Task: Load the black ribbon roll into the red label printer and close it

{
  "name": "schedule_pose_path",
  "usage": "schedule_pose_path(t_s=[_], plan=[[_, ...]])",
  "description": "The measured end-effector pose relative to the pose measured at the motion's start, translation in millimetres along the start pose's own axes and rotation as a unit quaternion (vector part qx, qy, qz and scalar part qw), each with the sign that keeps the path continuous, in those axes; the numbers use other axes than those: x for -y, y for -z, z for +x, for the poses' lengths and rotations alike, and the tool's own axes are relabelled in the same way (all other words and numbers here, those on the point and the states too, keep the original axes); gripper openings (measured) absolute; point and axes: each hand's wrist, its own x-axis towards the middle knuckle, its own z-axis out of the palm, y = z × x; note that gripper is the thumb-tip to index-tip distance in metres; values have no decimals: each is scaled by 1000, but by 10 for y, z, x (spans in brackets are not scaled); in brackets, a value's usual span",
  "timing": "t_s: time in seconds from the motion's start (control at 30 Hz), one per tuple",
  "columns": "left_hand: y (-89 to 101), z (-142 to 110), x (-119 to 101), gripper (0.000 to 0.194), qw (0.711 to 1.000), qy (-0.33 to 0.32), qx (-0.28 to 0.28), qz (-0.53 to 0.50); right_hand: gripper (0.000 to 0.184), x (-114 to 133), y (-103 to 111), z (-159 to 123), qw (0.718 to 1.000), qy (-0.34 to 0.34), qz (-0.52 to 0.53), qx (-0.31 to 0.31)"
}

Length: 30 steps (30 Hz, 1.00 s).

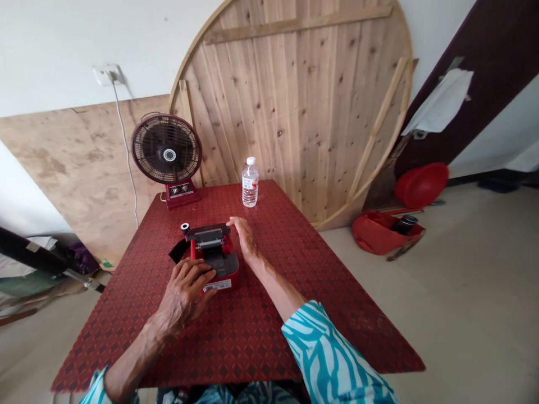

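A small red and black machine (219, 264) stands on the table, its dark lid (208, 231) raised at the back. Inside it shows a metal roller; a white label is on the front side. My left hand (185, 289) grips its near left corner, fingertips on the grey top plate and the thumb at the front. At the lid's right corner, my right hand (244, 235) has its fingers bent against the edge; its thumb is hidden. A black strip (179, 251) sticks out on the machine's left. Behind that is a small white and black spool (185, 228).
The table (337, 314) has a red patterned cover. A dark red fan (168, 151) stands at its back left, a clear water bottle (250, 185) at the back. A large round wooden board (286, 112) leans on the wall. A red bag (374, 235) lies on the floor at right.
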Motion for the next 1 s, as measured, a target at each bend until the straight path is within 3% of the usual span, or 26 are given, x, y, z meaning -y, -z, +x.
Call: schedule_pose_path(t_s=[0.2, 0.3, 0.37, 0.43, 0.5, 0.6, 0.73, 1.0], plan=[[12, -53, 50, 28, 998, 29, 6, -62, 19, -12, 65, -426, 997, -52, 53, -10], [22, -43, 229, 24, 972, 154, -38, -175, 25, -35, 47, -448, 993, -77, 89, -2], [-14, 1, 385, 28, 915, 293, -90, -263, 29, -56, 34, -432, 989, -96, 109, 6], [-92, 62, 516, 41, 838, 399, -116, -353, 30, -71, 27, -419, 987, -105, 119, 6], [-191, 118, 586, 56, 775, 445, -108, -436, 31, -80, 26, -416, 986, -110, 123, 4], [-313, 154, 583, 66, 719, 460, -93, -513, 31, -84, 34, -428, 986, -116, 121, 10], [-353, 137, 530, 65, 696, 462, -95, -541, 33, -90, 48, -453, 987, -115, 112, 16], [-414, 64, 513, 61, 703, 442, -102, -548, 34, -165, 26, -496, 989, -96, 109, 12]])
